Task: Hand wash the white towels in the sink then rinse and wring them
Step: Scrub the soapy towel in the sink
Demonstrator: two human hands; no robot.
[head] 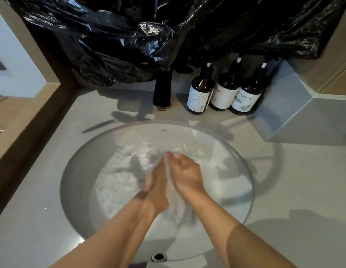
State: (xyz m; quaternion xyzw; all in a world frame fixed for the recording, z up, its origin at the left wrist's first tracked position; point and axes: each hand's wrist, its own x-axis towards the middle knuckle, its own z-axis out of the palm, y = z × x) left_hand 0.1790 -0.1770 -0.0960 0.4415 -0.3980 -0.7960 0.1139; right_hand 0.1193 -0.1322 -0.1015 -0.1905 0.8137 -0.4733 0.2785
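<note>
My left hand [157,183] and right hand [185,176] grip the white towel [177,206], fingers [173,159] curled; I should rub fold against fold, low in the sink [75,171].

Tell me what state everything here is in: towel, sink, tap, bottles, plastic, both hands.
white towel: wet, bunched, held between both hands over the water.
sink: part-filled with foamy water.
faucet: no stream visible.
pump bottles: three, upright on the counter.
black plastic sheet: crumpled, draped behind the faucet.
left hand: grips the towel.
right hand: grips the towel.
</note>
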